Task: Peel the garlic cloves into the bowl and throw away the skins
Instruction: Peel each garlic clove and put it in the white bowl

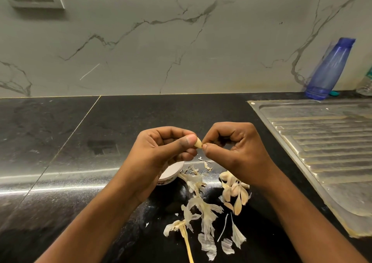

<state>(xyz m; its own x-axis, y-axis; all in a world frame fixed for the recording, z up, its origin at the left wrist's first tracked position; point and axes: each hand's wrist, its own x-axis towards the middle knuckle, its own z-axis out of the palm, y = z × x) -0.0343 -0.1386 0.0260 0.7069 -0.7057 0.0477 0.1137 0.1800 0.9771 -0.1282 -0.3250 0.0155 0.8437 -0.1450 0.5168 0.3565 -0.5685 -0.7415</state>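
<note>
Presently a garlic clove point(198, 143) is being held above the countertop point(120, 121), the left hand point(167, 149) pinching it between thumb and curled fingers while the right hand point(236, 148) is nipping its tip with thumb and forefinger. Beneath them, a white bowl point(171, 173) is sitting beside loose skins point(201, 212) and unpeeled cloves point(234, 190).

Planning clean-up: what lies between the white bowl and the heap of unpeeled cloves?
Loose garlic skins lie on the dark counter between the bowl and the unpeeled cloves, as the head view shows.
</note>
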